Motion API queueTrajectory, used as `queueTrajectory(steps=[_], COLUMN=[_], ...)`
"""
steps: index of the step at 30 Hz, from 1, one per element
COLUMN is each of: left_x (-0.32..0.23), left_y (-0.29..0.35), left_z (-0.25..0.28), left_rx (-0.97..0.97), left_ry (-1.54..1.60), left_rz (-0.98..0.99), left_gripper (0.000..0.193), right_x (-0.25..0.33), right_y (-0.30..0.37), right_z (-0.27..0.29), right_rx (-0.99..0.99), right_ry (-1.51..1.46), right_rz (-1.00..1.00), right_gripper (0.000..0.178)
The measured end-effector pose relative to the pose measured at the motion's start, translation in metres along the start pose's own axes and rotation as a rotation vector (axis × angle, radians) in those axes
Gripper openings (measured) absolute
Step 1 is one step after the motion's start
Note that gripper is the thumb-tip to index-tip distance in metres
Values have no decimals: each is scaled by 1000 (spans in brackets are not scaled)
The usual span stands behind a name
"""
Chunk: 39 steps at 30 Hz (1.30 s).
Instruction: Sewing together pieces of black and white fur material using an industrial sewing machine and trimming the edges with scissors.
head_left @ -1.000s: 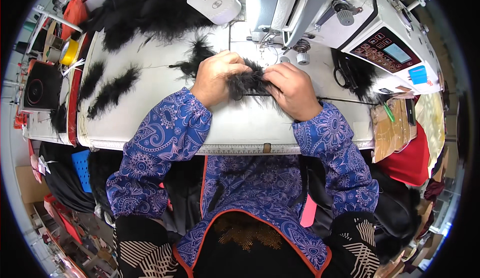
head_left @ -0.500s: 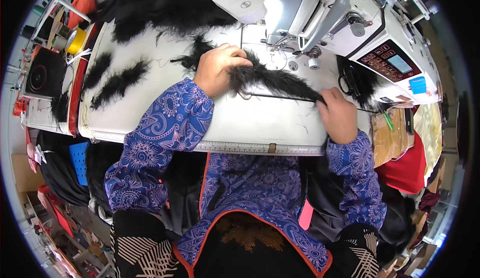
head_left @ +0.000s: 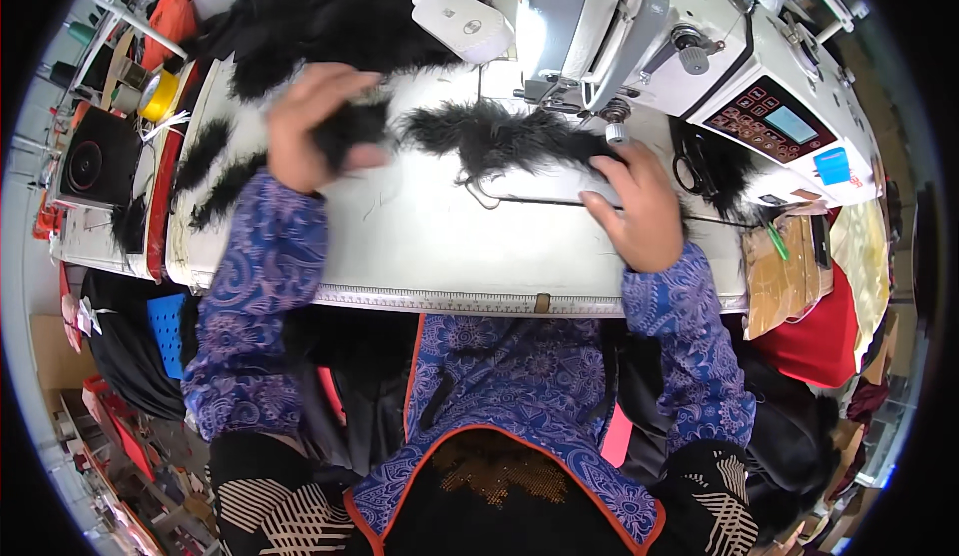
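Observation:
My left hand (head_left: 308,128), blurred by motion, is above the left part of the white sewing table (head_left: 430,246), its thumb and fingers spread. A small tuft of black fur (head_left: 352,134) shows between them; whether it is gripped is unclear. A longer black fur strip (head_left: 489,136) lies in front of the sewing machine's needle area. My right hand (head_left: 641,211) is at the strip's right end, with thumb and forefinger apart and the fingertips by the fur. Just below the strip lies a thin dark rod (head_left: 544,200) with a curled end, reaching to my right thumb.
The white sewing machine (head_left: 689,56) with its control panel (head_left: 771,121) stands at the back right. Dark scissors (head_left: 687,168) lie beneath it. More fur pieces (head_left: 205,151) are at left, and a black fur pile (head_left: 320,26) at the back. A ruler strip (head_left: 440,300) runs along the front edge.
My left hand has left the long strip and moved left, with the small fur tuft now beside it. My right hand has shifted slightly left, and its pinch on the strip's end has loosened.

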State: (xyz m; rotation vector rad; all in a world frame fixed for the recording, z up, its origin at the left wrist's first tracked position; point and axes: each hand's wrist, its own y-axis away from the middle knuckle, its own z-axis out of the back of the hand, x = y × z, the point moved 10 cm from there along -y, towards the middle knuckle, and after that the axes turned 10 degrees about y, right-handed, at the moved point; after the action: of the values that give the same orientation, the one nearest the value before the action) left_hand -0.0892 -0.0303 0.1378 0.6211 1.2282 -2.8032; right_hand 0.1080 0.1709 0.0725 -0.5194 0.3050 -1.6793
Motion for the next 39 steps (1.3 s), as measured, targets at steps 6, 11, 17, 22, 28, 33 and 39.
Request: queueTrajectory(steps=[6, 11, 17, 22, 28, 33, 39], left_x=[75, 130, 23, 2, 68, 25, -64], left_y=[36, 51, 32, 40, 42, 23, -4], left_z=[143, 187, 21, -100, -62, -53, -108], left_rx=[-96, -5, 139, 388, 210, 106, 130], left_ry=[-260, -968, -243, 50, -40, -189, 41], left_rz=[165, 302, 199, 255, 220, 117, -149], left_gripper=[50, 66, 46, 42, 39, 37, 33], right_x=[-41, -42, 25, 55, -35, -43, 2], right_y=[40, 61, 23, -28, -35, -37, -26], right_z=[24, 14, -10, -35, -50, -81, -32], right_rx=[240, 249, 140, 26, -120, 60, 58], right_ry=[192, 115, -31, -191, -94, -399, -256], right_rz=[-281, -210, -29, 55, -286, -492, 21], right_gripper=[41, 34, 28, 17, 28, 15, 7])
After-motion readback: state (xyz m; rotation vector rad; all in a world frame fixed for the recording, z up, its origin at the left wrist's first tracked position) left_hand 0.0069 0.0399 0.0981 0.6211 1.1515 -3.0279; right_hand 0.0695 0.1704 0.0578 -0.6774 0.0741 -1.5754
